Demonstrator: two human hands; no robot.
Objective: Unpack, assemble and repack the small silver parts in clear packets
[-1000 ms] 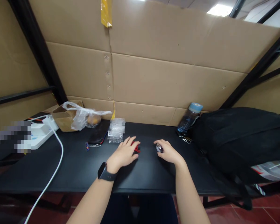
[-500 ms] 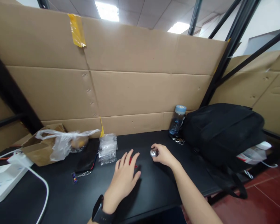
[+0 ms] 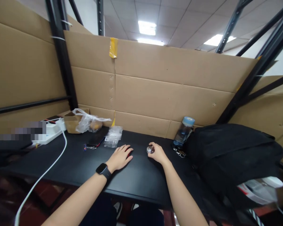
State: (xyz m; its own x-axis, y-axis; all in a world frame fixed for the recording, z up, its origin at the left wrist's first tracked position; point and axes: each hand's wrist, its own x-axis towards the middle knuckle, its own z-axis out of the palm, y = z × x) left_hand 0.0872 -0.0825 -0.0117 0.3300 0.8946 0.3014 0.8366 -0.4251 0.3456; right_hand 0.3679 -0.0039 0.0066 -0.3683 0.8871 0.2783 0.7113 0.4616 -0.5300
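My left hand (image 3: pixel 119 157), with a black smartwatch (image 3: pixel 103 170) on its wrist, is open and lies low over the black tabletop. Its fingers are stretched out above a small red thing (image 3: pixel 129 153), which they mostly cover; I cannot tell what it is. To the right, my right hand (image 3: pixel 158 153) is closed around a small shiny silvery round object (image 3: pixel 149 150), held between thumb and fingers just over the table. A stack of clear plastic packets (image 3: pixel 113 136) lies beyond my left hand.
On the left are a black pouch with a keychain (image 3: pixel 97 138), a tied plastic bag (image 3: pixel 91 123), a paper bag (image 3: pixel 72 121) and a white power strip (image 3: pixel 52 133). A water bottle (image 3: pixel 184 131) and black backpack (image 3: pixel 231 157) stand right. Cardboard (image 3: pixel 151 94) walls the back.
The view has turned left and pulled back, showing more of the left side. My left hand has come down closer to the tabletop and the red thing. The right hand keeps its grip.
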